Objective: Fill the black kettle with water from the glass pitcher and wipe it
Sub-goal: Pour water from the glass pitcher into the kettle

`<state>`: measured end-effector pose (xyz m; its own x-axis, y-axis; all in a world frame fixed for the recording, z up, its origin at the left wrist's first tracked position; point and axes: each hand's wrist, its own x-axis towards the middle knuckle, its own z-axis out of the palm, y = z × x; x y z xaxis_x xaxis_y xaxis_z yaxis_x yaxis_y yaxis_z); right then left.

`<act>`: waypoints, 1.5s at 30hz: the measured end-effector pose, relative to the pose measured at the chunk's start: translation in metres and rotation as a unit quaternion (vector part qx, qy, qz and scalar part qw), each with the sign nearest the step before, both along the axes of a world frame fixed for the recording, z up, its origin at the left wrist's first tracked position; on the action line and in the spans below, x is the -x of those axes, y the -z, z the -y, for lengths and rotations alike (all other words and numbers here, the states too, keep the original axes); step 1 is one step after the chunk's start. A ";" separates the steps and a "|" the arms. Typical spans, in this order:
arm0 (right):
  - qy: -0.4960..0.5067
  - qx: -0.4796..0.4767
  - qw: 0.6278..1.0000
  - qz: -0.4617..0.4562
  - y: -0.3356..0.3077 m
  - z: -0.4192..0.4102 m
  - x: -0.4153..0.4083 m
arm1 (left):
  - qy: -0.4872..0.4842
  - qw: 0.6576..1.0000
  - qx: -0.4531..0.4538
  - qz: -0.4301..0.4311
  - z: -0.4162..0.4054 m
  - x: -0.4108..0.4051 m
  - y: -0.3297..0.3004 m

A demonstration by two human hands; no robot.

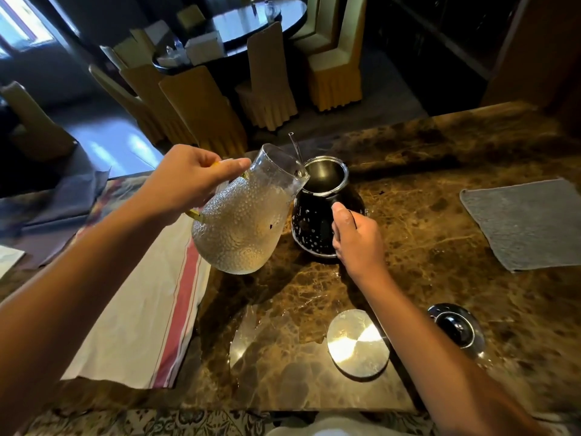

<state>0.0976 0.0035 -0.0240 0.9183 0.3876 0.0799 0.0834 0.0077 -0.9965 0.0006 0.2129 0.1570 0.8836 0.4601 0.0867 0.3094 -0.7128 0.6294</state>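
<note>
Head view looks down on a brown marble counter (424, 231) with two bare hands at work over it. Farthest left lies one white cloth (135, 309) with a red stripe along its right edge, spread flat on the counter's left part. Above it, the left hand (188, 180) has its fingers curled tight around the yellowish handle of the one glass pitcher (242, 221), thumb pressed on the rim side. The pitcher is held off the counter and tilted to the right, its spout touching or just over the open mouth of the one black kettle (314, 225); whether water is running cannot be told. One clear glass rod (296, 149) sticks up from the pitcher's mouth. The kettle stands upright on the marble near the middle, lid off, its dark body speckled with bright spots. The right hand (355, 237) grips the kettle's handle on its right side, fingers wrapped closed, thumb on top. Nearer the camera, just left of the right forearm, lies one round silver disc (356, 339), flat on the counter. Right of that forearm sits one black domed lid (456, 328) with a shiny metal rim, apart from the kettle. Far right, one grey cloth (528, 225) lies flat near the counter's edge. Beyond the counter, several chairs in yellow covers (204, 108) stand around one dark round table (251, 23).
</note>
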 end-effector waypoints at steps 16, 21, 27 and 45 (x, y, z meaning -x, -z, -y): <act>-0.006 -0.002 1.000 -0.010 0.001 -0.001 -0.001 | 0.026 0.993 -0.087 -0.078 -0.003 -0.024 -0.019; -0.009 -0.006 1.000 -0.004 0.000 -0.001 -0.001 | 0.030 0.994 -0.076 -0.076 -0.004 -0.027 -0.017; -0.009 -0.006 1.000 -0.002 0.000 0.000 -0.001 | 0.055 0.979 -0.168 -0.103 -0.013 -0.031 -0.019; -0.006 0.001 1.000 0.000 -0.004 -0.001 0.001 | 0.124 0.916 -0.343 -0.166 -0.015 -0.049 -0.030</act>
<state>0.0965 0.0046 -0.0198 0.9139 0.3982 0.0785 0.0829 0.0063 -0.9965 0.0501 0.2277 0.1866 0.9838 0.1786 -0.0125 0.1767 -0.9799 -0.0925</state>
